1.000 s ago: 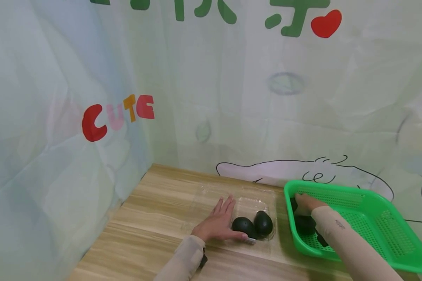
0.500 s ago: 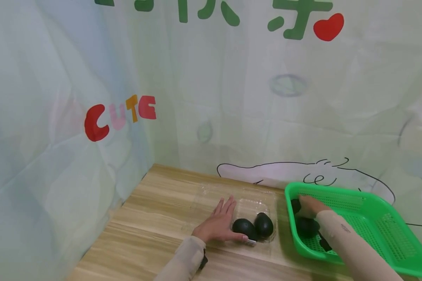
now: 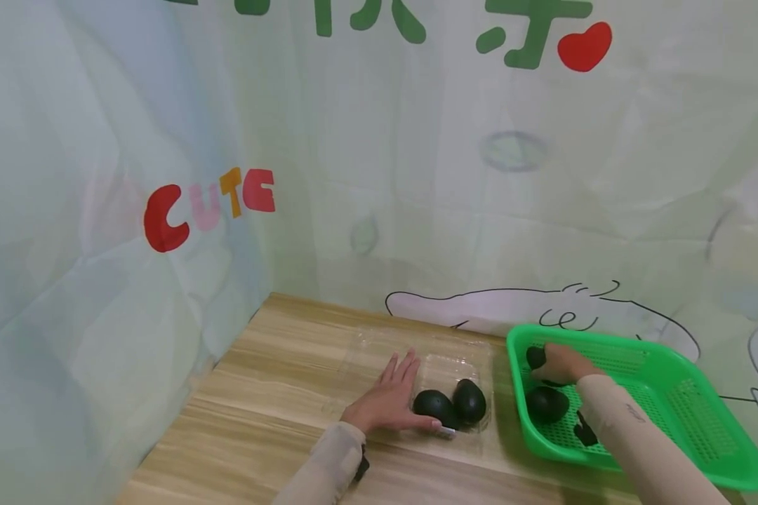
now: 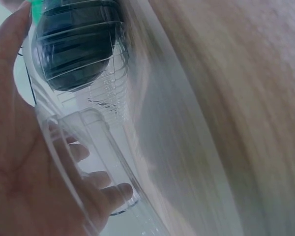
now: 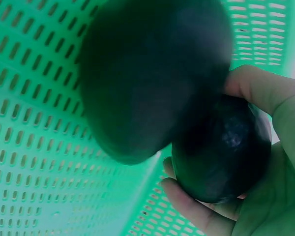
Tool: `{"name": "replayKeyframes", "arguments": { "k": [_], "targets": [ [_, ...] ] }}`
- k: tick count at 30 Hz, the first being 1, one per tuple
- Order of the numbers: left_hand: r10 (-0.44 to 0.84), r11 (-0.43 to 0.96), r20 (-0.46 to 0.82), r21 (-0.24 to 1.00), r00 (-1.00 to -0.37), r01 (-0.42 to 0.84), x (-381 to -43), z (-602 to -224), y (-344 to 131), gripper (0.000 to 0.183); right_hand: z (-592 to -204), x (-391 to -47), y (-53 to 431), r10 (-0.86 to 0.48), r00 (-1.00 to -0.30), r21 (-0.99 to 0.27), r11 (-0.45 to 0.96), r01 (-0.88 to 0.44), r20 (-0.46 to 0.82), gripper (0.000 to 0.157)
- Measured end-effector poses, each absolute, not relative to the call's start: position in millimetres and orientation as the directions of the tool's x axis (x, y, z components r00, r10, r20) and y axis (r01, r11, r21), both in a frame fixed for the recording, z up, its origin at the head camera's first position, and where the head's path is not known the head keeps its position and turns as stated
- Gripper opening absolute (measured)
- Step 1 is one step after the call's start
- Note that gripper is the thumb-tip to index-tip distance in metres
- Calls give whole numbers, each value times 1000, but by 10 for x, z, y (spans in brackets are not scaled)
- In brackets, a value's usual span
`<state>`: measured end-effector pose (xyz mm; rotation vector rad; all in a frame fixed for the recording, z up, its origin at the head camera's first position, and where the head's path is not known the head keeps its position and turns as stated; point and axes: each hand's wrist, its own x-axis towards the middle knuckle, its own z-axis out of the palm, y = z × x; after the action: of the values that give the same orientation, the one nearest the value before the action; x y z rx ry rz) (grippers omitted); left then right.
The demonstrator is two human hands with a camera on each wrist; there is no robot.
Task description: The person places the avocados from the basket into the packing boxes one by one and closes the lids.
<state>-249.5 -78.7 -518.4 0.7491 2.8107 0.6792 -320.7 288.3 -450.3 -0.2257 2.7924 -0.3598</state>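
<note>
A dark, egg-shaped avocado (image 5: 226, 152) sits in the grip of my right hand (image 3: 562, 365), thumb on one side and fingers curled on the other. This happens inside the left end of a green basket (image 3: 676, 361). Beside it in the basket lies a second avocado (image 3: 547, 405), large in the right wrist view. My left hand (image 3: 388, 403) rests with spread fingers on an open clear plastic clamshell box (image 3: 451, 366), thumb along its front edge. Two more avocados, one (image 3: 434, 407) near that thumb and another (image 3: 469, 401) to its right, lie in the box.
The box and basket stand side by side on a wooden table (image 3: 278, 372). Behind the table hangs a printed cloth backdrop (image 3: 385, 175) with letters and a cartoon figure. Another cloth wall borders the left side. The basket's right part shows its bare slotted floor.
My right hand has shifted slightly right inside the basket, uncovering more of the nearer avocado and of the one it grips. My left hand stays in place on the box.
</note>
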Motion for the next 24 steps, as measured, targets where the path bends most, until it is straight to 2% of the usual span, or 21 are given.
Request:
{"name": "replayKeyframes", "arguments": {
  "k": [13,24],
  "targets": [
    [511,764,-28,472,-859,439,-2522,-5172,-779,125,-4314,-3049,2875,-173,-956,-324,942,-90,-238,86],
    [508,747,-27,511,-861,425,-2513,-5184,-775,126,-4102,-2755,2817,-119,-977,-387,921,-43,-174,93]
  ]
}}
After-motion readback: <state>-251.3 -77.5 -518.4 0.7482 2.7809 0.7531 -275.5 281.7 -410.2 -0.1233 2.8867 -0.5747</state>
